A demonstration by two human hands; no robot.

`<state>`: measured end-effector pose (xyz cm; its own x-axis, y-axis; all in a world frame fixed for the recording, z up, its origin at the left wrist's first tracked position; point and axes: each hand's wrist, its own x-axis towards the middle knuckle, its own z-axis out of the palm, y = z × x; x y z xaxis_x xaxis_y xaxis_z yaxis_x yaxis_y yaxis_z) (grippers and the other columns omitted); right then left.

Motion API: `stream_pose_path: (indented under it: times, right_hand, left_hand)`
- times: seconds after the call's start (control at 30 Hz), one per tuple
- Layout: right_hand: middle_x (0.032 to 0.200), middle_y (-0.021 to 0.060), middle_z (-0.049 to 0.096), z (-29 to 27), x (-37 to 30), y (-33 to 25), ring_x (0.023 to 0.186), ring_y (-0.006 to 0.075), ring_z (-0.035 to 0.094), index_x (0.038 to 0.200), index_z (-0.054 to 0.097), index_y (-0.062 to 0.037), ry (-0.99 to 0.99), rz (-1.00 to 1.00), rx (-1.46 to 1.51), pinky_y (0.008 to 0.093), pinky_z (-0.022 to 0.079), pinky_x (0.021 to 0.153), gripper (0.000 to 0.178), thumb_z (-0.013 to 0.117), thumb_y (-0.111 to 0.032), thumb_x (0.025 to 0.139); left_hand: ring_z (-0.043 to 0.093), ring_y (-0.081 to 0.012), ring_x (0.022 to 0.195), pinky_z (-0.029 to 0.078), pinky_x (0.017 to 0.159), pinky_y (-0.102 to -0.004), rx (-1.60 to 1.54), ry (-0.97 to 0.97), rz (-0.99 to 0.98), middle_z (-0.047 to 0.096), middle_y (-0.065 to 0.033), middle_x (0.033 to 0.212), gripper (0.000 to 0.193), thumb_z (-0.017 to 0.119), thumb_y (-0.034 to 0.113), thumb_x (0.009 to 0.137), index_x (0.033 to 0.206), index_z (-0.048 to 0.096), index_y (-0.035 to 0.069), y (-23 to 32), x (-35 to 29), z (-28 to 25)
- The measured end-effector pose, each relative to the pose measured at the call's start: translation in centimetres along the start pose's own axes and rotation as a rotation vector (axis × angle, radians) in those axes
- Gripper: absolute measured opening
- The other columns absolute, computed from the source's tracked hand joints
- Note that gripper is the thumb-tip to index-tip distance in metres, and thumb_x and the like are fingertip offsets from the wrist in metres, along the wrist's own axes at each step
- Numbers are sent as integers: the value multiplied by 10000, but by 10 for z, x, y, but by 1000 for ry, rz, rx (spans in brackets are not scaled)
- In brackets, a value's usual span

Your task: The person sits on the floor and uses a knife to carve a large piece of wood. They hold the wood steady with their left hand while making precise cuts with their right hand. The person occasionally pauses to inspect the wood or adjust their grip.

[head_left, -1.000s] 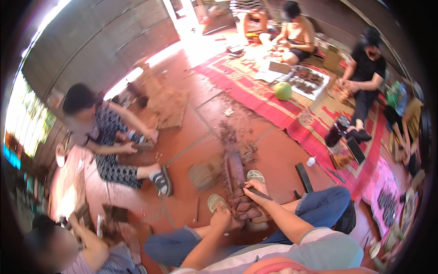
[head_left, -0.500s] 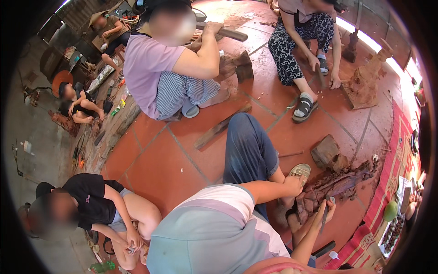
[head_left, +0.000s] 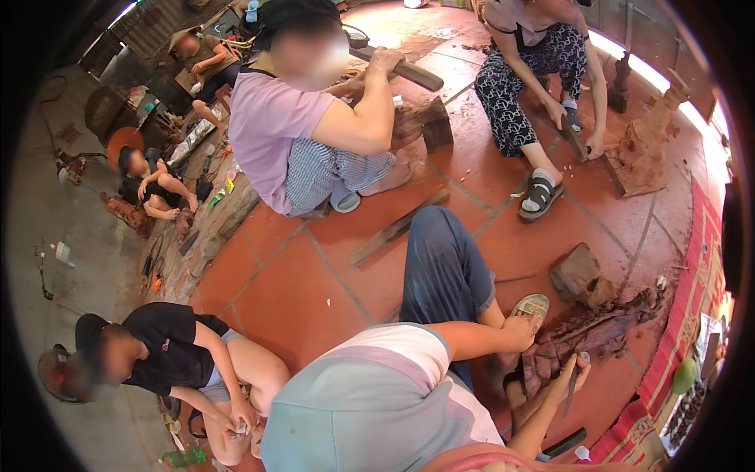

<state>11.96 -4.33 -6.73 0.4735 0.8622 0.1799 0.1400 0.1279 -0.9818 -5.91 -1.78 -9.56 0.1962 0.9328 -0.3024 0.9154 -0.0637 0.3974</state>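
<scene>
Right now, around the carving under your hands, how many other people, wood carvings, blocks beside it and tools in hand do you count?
Other people: 5
Wood carvings: 3
Wood block: 1
Thin tool in right hand: 1
Total: 10

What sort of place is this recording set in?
Likely a shared wood-carving workshop. Several people sit on a red tiled floor, each at a rough wooden carving: one lies by the wearer's hands, another stands by a seated person, and wood offcuts lie about.
</scene>
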Motion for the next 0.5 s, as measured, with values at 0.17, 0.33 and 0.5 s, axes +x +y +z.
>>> stream_pose_path:
  times: [0.17, 0.33, 0.5]
  right_hand:
    - [805, 17, 512, -2, 8, -11, 746, 98, 458, 800, 512, -27, -58, 87, -87, 250, 421, 688, 145, 610, -91, 886]
    - [769, 32, 520, -28, 29, 22, 784, 112, 515, 752, 499, -12, -211, -109, -288, 255, 440, 730, 183, 611, -85, 877]
    - [773, 39, 559, -18, 27, 9, 796, 117, 539, 734, 505, -6, -194, -158, -221, 256, 448, 740, 167, 617, -54, 847]
  left_hand:
    - [653, -298, 655, 502, 570, -422, 12, 69, 10, 664, -150, 745, 644, 511, 337, 858, 1358, 363, -39, -2, 0, 9]
    - [654, -304, 679, 505, 597, -424, 21, 60, 3, 666, -153, 759, 629, 503, 326, 862, 1357, 360, -36, 1, -1, 8]
    - [662, -316, 711, 515, 633, -429, -40, -34, -17, 674, -170, 822, 653, 502, 326, 858, 1386, 333, -19, 0, -10, -7]
